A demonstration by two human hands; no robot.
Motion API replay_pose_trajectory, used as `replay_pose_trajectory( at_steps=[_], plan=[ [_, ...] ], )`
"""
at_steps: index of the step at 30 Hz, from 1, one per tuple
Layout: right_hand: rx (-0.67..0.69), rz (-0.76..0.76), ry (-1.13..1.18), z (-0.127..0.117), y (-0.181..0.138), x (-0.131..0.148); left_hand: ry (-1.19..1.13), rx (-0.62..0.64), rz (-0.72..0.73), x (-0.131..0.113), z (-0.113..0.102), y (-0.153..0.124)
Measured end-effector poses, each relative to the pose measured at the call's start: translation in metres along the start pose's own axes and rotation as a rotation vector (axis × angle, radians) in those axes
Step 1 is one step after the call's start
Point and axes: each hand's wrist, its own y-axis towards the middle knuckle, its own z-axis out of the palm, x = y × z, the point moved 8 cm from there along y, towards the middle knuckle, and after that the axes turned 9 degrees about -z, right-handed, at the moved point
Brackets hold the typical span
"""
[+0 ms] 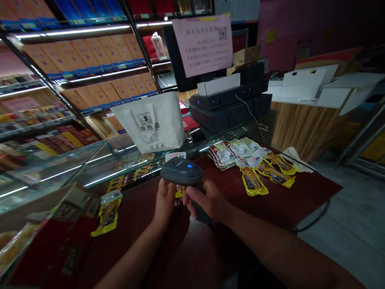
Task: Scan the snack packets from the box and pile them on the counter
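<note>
Gripping rounded grey plastic scanner (183, 171), glossy yellow-edged pouches (253, 183), reddish tabletop (135, 214)

Two hands (165, 197), one handheld scanner (182, 171). One white bag (152, 124), one pink notice (204, 46). At least four yellow-edged packets (253, 182).

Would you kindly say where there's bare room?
The dark red table is bare between the left hand and the lone yellow-edged plastic pouch, and nearside of the similar clustered pouches. Those and silvery flat packets crowd its far right.
</note>
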Motion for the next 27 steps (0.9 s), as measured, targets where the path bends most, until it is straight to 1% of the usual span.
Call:
replay_pose_trajectory(
  at_steps=[2,4,6,8,10,13,16,19,22,27],
  plan=[
    [-0.056,0.03,-0.018,-0.005,0.0,-0.013,-0.013,0.014,-0.056,0.007,-0.025,-0.001],
    [-0.116,0.06,-0.033,-0.009,0.002,-0.027,-0.037,0.017,-0.088,0.014,-0.045,-0.001],
    [-0.17,0.103,-0.043,-0.011,0.007,-0.042,-0.054,0.013,-0.094,0.02,-0.06,0.001],
    [-0.203,0.15,-0.063,-0.012,0.012,-0.056,-0.042,0.012,-0.083,0.023,-0.068,0.005],
    [-0.215,0.162,-0.107,-0.013,0.017,-0.066,-0.003,0.007,-0.071,0.026,-0.071,0.009],
    [-0.225,0.127,-0.204,-0.021,0.019,-0.073,0.054,-0.003,-0.078,0.032,-0.071,0.013],
    [-0.228,0.131,-0.241,-0.032,0.014,-0.074,0.089,-0.019,-0.1,0.037,-0.071,0.014],
    [-0.192,0.138,-0.25,-0.038,0.009,-0.068,0.135,-0.039,-0.097,0.038,-0.071,0.012],
    [-0.142,0.156,-0.261,-0.035,0.007,-0.063,0.181,-0.053,-0.077,0.038,-0.071,0.012],
    [-0.069,0.19,-0.237,-0.02,0.006,-0.064,0.263,-0.069,-0.042,0.038,-0.072,0.012]
  ],
)
